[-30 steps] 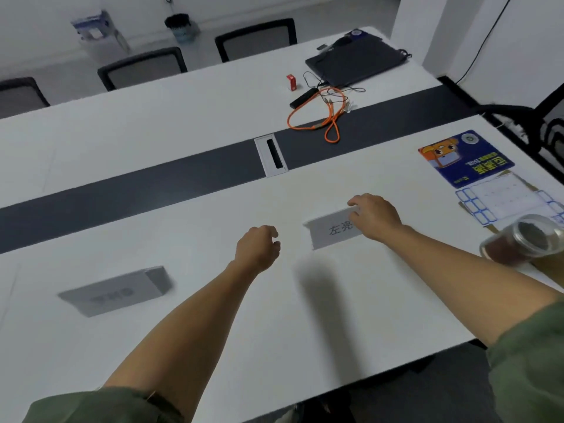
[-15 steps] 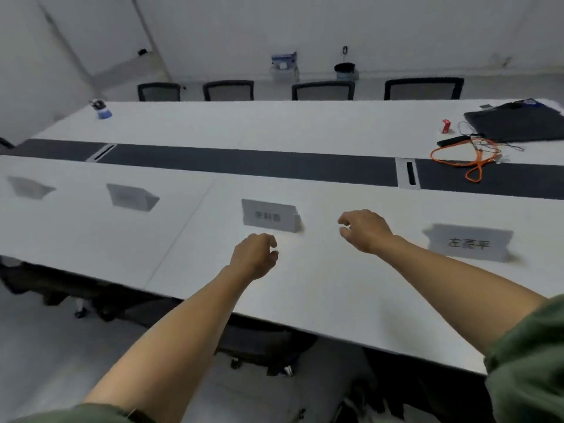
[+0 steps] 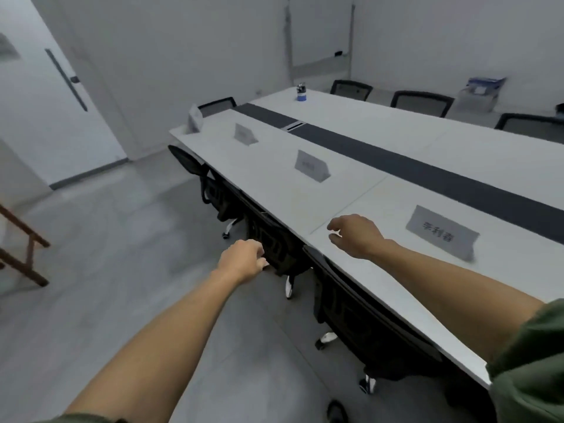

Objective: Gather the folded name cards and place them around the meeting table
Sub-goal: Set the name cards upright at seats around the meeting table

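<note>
Nearest name card (image 3: 442, 232), grey and folded, upright on the table (image 3: 274, 193) near the right hand (image 3: 355, 235), print blurred, perhaps three characters; more cards (image 3: 311, 164) along the near edge. Fingers of both hands loosely curled, holding nothing; left hand (image 3: 244, 259) over the floor (image 3: 122, 239). Black chairs (image 3: 351, 325) tucked under; white door (image 3: 45, 117) left.

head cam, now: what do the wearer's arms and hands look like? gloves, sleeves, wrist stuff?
The left hand and right hand are bare: no gloves, no watch, band or ring showing. Forearms uncovered. Olive-green fabric sleeves: the right sleeve fills the lower right corner, the left sleeve is a sliver at the bottom edge.
</note>
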